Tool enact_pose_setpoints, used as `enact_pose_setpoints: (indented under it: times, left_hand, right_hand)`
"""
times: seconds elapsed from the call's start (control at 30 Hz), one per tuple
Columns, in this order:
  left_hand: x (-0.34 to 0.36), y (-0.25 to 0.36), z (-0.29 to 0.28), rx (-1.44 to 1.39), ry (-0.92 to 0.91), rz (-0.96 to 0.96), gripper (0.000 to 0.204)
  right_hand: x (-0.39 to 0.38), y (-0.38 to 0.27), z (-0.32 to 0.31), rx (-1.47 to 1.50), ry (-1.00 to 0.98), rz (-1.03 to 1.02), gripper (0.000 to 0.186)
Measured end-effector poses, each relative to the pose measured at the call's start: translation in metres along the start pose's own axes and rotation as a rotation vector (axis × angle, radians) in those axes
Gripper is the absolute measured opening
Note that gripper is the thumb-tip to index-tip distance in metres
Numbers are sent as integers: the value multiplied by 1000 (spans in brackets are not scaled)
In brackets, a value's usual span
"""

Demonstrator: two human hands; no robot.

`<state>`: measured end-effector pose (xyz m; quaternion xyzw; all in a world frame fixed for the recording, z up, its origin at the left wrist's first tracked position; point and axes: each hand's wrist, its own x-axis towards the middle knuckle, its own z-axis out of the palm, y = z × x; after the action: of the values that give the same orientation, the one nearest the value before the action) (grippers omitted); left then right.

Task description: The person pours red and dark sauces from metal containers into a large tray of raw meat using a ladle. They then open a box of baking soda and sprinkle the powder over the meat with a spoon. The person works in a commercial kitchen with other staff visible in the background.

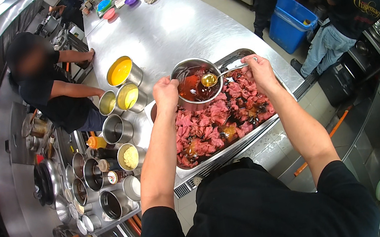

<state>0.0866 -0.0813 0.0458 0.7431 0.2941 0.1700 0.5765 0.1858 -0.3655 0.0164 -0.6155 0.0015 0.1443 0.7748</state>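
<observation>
My left hand [166, 94] is closed on the left rim of a round metal pot [190, 64]. Dark reddish-brown liquid [190, 88] fills part of it. A metal spoon [230, 71] is held by its handle in my right hand [260, 71]; its bowl, carrying golden liquid, is over the pot. Beneath both hands lies a deep metal tray [245, 52] with raw sliced red meat [205, 133], wet with dark sauce and golden patches. The pot is above the tray's far left part; whether it rests on anything cannot be seen.
Metal pots with orange liquid [120, 72] and yellow liquid [131, 97] stand left on the steel table [175, 34]. Nearby are a tub of minced pale garlic-like stuff [131, 158] and bottles. A co-worker [54, 86] leans at left; others stand at right near a blue bin [291, 22].
</observation>
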Motion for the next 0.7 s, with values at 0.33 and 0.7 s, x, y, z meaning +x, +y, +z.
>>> enact_pose_setpoints:
  times: [0.33,0.7]
  left_hand:
    - [7,-24,-45,35,87,-30,18]
    - [16,-38,-48,49,110,38,15]
  right_hand:
    - [14,-7,-7,-199,-2,-215,21]
    - [-27,0,53,-496,-177,-447,23]
